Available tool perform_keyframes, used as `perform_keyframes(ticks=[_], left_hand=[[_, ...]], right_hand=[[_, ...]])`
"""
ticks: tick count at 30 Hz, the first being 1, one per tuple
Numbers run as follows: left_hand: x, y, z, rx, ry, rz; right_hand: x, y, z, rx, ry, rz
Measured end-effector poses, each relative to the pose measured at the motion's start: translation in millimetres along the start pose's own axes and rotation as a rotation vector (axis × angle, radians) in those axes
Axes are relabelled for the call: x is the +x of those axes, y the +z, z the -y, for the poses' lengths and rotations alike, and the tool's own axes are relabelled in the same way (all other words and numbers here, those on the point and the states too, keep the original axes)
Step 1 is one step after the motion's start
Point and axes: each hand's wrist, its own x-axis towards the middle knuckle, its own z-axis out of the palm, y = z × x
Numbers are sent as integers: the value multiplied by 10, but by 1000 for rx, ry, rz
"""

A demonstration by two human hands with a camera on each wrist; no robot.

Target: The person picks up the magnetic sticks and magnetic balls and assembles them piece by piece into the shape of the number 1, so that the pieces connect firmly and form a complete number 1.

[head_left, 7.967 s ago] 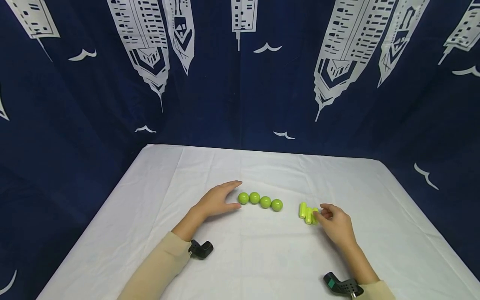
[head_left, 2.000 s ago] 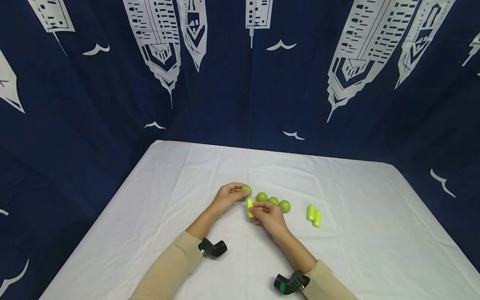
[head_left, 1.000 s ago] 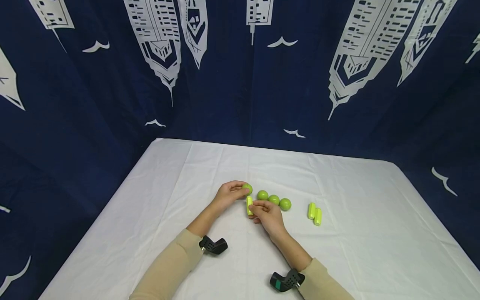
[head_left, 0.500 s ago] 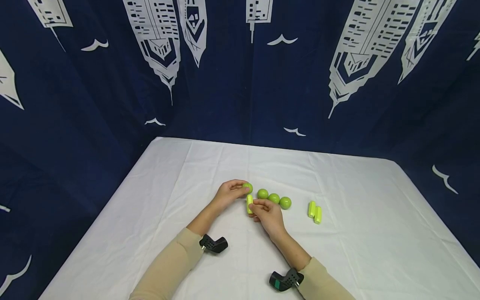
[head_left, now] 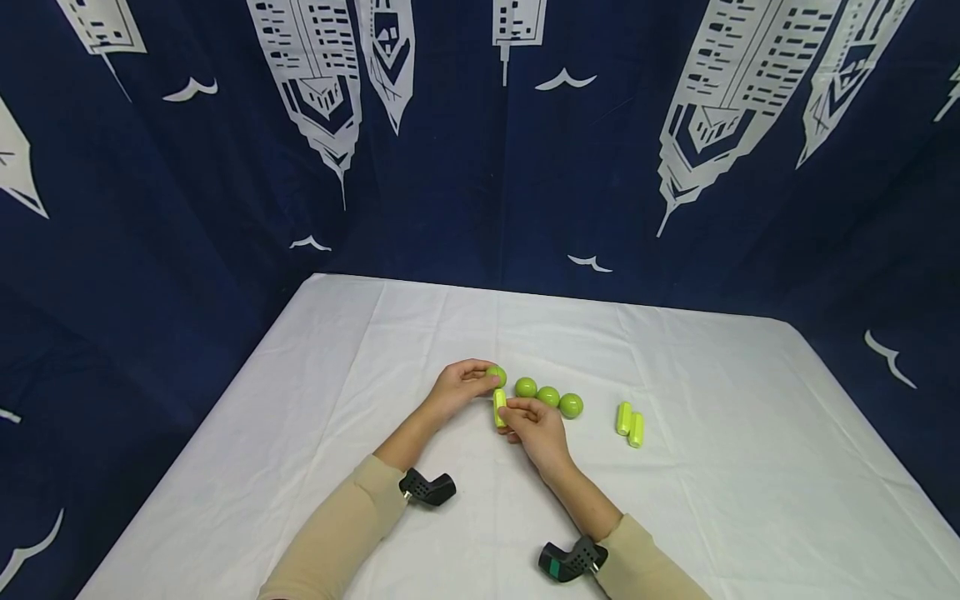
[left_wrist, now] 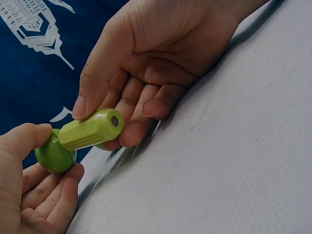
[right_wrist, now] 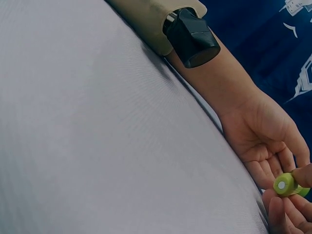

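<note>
- 4 green balls total: 3 lined up on the worktop, 1 pinched in the left hand
- 3 yellow-green sticks: 1 in the right hand, the other 2 lying side by side over on the right
- 2 hands, so yeah, one person's pair
- 2 black wrist cameras, one per arm
- 2 beige sleeves
- just 1 worktop, white cloth on it
</note>
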Motion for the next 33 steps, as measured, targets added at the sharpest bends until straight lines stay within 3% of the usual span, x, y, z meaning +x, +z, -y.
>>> perform_keyframes(ticks=[24, 27, 33], left_hand=[[18, -17, 10, -1, -15, -7], [-43, -17, -105, 10, -15, 4], [-160, 24, -296, 16, -1, -9]], right_hand=[[2, -4, 4, -1, 12, 8], [-10, -16, 29, 12, 23, 32], [-162, -31, 310, 5, 33, 109]])
